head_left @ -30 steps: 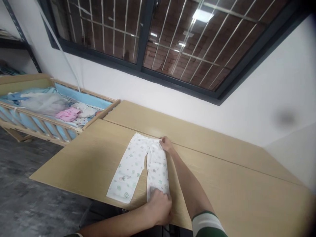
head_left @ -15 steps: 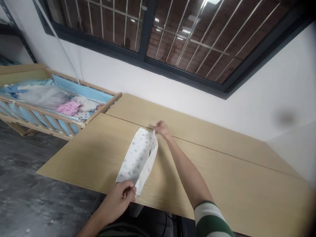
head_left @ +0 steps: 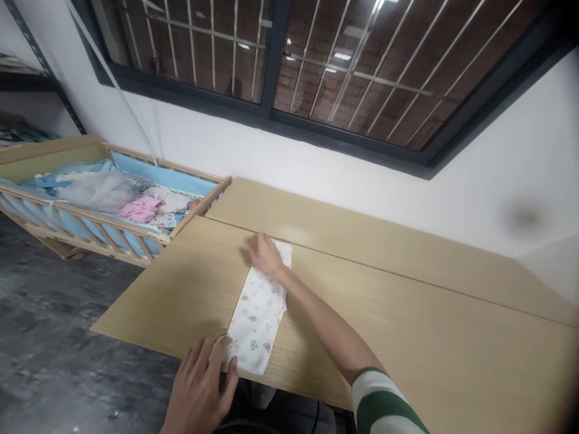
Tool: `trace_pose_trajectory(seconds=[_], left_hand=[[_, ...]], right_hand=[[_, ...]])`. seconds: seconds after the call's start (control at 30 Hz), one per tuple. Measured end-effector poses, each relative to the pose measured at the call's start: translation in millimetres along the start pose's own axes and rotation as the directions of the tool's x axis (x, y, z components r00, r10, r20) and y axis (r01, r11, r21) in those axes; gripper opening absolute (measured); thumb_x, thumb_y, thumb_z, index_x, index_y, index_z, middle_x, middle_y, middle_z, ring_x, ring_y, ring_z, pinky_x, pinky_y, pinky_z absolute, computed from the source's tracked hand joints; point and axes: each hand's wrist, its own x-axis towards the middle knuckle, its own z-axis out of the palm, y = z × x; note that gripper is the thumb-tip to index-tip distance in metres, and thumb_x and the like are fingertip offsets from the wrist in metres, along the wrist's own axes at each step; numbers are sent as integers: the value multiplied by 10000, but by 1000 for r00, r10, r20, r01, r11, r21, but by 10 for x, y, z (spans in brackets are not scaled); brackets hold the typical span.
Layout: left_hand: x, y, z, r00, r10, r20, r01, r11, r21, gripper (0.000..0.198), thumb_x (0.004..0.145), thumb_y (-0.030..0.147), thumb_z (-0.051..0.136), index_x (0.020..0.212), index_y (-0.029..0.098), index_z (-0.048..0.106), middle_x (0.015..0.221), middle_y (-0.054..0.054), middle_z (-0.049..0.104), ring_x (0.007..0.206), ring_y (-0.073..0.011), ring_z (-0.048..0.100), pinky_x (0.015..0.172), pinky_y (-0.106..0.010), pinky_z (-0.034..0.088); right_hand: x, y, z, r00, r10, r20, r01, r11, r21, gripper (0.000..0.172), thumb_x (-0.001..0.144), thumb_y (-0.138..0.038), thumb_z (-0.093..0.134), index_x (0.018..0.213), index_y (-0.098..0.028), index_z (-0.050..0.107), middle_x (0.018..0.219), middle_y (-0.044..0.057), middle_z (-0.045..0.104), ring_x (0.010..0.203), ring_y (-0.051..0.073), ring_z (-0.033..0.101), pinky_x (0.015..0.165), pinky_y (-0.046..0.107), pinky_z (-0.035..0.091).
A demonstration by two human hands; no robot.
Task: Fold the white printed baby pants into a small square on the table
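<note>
A white cloth (head_left: 259,313) printed with small green and pink figures lies folded into a long strip on the wooden table. At its near left corner rests my left hand (head_left: 203,374), fingers apart, the tips touching the edge. My right hand (head_left: 266,256) is over the far left corner of the cloth, its fingers bent and blurred by motion; whether they pinch the fabric cannot be made out.
The wooden table top (head_left: 384,319) has a long seam near the wall. Left of it stands a wooden crib (head_left: 131,232) with blue lining, a pink cloth (head_left: 141,209) and other fabrics inside. A barred window is above.
The raised right side of the cloth has been folded over to the left and now lies flat. My right hand has moved left across it; my left hand has let go and opened.
</note>
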Motion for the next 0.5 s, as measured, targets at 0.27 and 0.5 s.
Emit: trace_pose_trajectory(seconds=[0.27, 0.5], left_hand=[[-218, 101, 340, 927, 366, -81, -353, 924, 145, 324, 960, 297, 469, 1139, 110, 664, 1108, -159, 729, 1062, -296, 660, 966, -385, 460], [-314, 2, 478, 886, 454, -90, -425, 875, 232, 352, 908, 271, 518, 1184, 125, 681, 1173, -148, 733, 1115, -282, 646, 1213, -417, 260]], right_hand=[[-1402, -492, -120, 619, -651, 440, 616, 750, 243, 631, 1077, -444, 424, 1632, -194, 257, 1704, 106, 229, 1589, 221, 148, 1279, 390, 187], [-1483, -21, 91, 640, -558, 529, 561, 809, 175, 616, 1095, -500, 329, 1649, -247, 234, 1715, 62, 154, 1594, 203, 103, 1294, 418, 100]])
